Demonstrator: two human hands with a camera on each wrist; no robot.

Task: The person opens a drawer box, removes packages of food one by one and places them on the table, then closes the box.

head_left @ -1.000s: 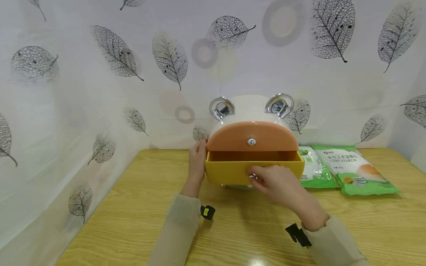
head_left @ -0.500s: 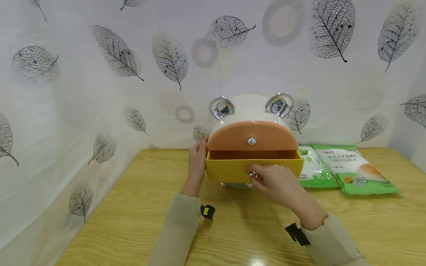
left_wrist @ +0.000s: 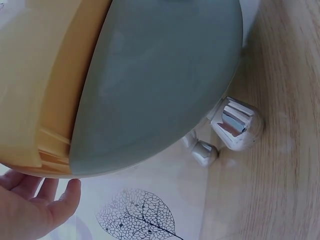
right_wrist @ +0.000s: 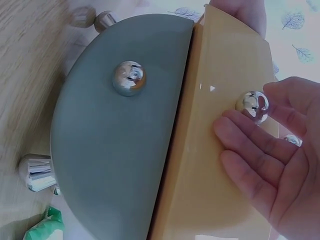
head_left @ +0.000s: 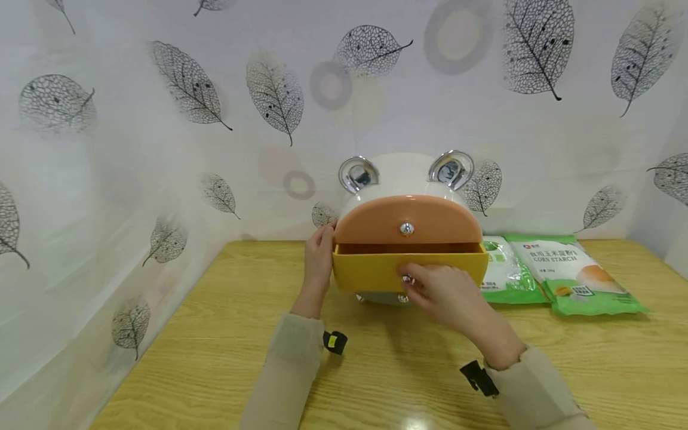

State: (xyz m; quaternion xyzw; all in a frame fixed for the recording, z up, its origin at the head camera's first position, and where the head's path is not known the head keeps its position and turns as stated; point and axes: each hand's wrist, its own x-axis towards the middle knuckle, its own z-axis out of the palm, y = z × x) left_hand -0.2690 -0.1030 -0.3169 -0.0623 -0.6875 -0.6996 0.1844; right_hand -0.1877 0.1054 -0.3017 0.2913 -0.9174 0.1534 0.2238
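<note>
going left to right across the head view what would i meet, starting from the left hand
left hand → yellow drawer → partly hidden bag → corn starch bag

Between three and four o'clock from the middle of my head view, I read CORN STARCH (head_left: pixel 555 260) on a green-and-white bag (head_left: pixel 575 276), with the Chinese characters 食用玉米淀粉 (head_left: pixel 552 253) just at twelve o'clock of it. The logo (head_left: pixel 528 246) toward the bag's ten o'clock and the second bag's (head_left: pixel 507 273) print, at nine, are too small for me.
</note>
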